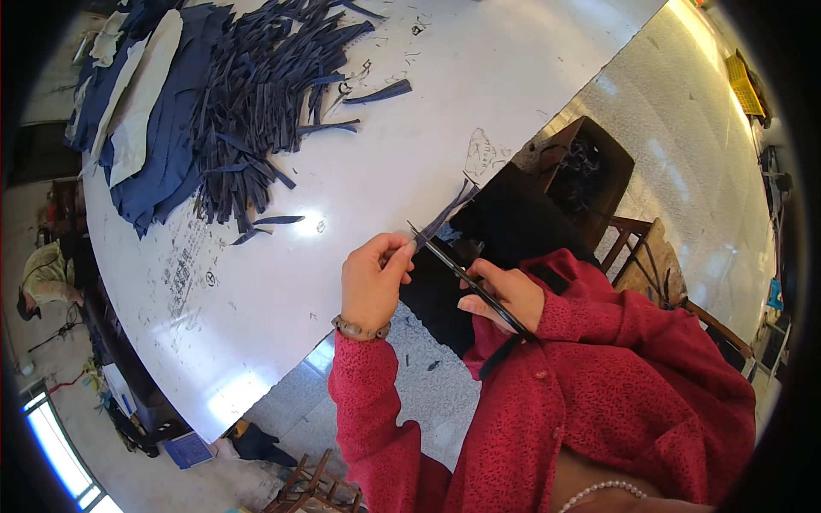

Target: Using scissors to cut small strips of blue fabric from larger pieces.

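My left hand [374,278] is closed in a pinch on one end of a dark blue fabric strip [448,211], which stretches away to the upper right by the table's near edge. My right hand [510,295] grips dark scissors [466,275]. Their blades point up and left, with the tips close to the strip beside my left fingertips. Whether the blades touch the cloth I cannot make out. Farther off on the white table [342,188] lies a tangled heap of similar strips [252,111], and a few loose ones lie beside it.
Blue cloth pieces [169,162] with white pieces [147,103] on top lie left of the heap. Black cloth [522,214] hangs below the table edge, near a brown bin [590,175]. A wooden stool [312,487] stands below. Another person [47,274] is at far left.
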Motion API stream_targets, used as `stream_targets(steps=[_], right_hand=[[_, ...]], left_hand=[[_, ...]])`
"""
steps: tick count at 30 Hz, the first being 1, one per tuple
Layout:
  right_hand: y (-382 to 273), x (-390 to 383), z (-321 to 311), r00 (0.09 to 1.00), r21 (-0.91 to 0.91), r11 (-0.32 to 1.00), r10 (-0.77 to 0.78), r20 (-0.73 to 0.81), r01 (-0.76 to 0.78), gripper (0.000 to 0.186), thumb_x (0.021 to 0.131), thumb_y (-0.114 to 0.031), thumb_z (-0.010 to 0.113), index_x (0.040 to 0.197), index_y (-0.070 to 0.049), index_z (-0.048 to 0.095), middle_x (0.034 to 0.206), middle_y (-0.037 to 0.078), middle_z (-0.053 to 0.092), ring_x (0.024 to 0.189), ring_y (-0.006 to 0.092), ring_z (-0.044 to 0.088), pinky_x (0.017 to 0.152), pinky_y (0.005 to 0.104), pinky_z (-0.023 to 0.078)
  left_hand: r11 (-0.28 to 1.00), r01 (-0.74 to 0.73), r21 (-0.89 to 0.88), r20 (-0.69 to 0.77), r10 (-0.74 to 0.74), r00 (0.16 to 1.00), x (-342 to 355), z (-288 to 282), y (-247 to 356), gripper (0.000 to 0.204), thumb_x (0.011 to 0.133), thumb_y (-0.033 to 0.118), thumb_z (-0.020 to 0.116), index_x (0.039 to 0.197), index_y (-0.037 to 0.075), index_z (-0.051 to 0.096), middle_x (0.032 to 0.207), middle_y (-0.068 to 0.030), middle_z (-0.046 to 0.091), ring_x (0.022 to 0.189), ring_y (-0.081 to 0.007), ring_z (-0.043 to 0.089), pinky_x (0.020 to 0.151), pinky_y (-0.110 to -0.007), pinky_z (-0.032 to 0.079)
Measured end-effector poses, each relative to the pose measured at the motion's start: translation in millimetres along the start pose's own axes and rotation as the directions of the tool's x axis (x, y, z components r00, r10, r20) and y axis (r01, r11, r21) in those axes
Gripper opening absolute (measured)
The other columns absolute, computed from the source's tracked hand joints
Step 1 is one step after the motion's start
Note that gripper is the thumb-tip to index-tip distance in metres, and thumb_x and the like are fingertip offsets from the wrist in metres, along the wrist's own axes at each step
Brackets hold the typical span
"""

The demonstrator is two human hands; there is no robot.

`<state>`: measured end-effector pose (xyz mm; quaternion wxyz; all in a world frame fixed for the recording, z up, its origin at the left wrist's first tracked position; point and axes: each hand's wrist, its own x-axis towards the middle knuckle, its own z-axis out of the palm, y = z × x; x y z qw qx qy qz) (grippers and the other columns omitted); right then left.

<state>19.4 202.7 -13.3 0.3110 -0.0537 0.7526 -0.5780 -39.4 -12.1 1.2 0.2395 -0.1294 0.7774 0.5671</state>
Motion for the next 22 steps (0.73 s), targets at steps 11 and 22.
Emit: stream_targets(steps=[11,22], right_hand=[[2,6,-16,0.993,-0.103,0.991,-0.078,0.093,0.088,0.045,0.09,-0.041,0.062,0.108,-0.002,0.05,0.062,0.011,0.058,0.054,0.019,0.06,0.053,0.0308,0.045],[-8,-12,-77,0.996,0.36,0.932,0.006,0.093,-0.039,0.064,0.087,-0.054,0.061,0.117,0.0,0.043,0.062,0.003,0.051,0.043,0.0075,0.048,0.04,0.0216,0.038]], left_hand=[[0.996,0.02,-0.084,-0.036,-0.023,0.999,-6,-2,3,0.012,0.089,0.009,0.061,0.095,-0.002,0.065,0.074,-0.003,0.062,0.062,-0.0076,0.054,0.058,-0.02,0.043],[0.999,-0.051,0.011,0.272,0.046,0.961,-22,21,12,0.008,0.089,0.01,0.063,0.095,0.006,0.068,0.085,-0.0023,0.062,0.076,-0.0097,0.055,0.067,-0.023,0.043]])
